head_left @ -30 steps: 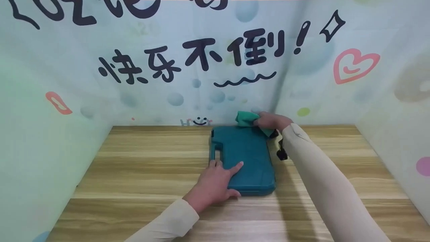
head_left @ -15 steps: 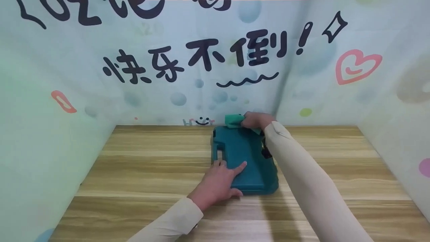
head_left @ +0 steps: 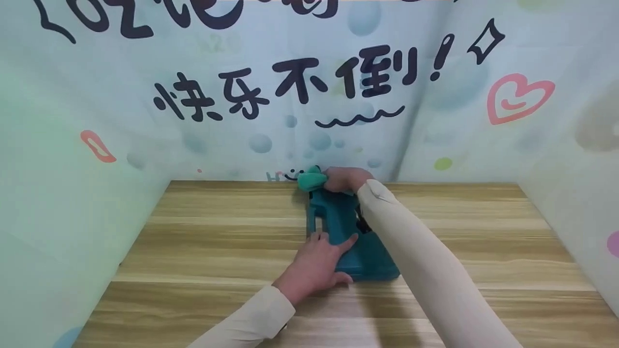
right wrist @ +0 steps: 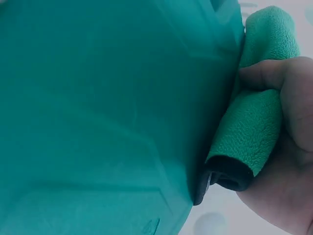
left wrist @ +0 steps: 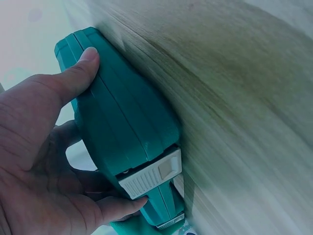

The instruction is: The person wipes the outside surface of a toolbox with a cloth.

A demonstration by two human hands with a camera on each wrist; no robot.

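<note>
Teal case [head_left: 360,256] lay flat on the wood-grain worktop [head_left: 217,241], long axis pointing away from the person, far end close to the printed backdrop [head_left: 232,145]. Carry handle [head_left: 311,223] faced left.

Left hand [head_left: 314,263]: grip closed round the near left part of the case. Thumb [left wrist: 78,73] pressed on the near end; index finger [head_left: 348,243] stretched across the top; other fingers at the handle side. Left wrist view showed one fingertip by a pale ridged latch [left wrist: 151,174], with a second latch [left wrist: 171,222] farther along.

Right hand [head_left: 346,179]: grip held a folded green cloth [head_left: 312,180] at the case's far edge, cloth projecting past the far left corner. Right wrist view: thumb across the cloth, black-trimmed fold against the case edge.

Beige right sleeve [head_left: 430,256] passed over the case's right side. Backdrop carried dark lettering [head_left: 300,79] and a pink heart [head_left: 495,116].
</note>
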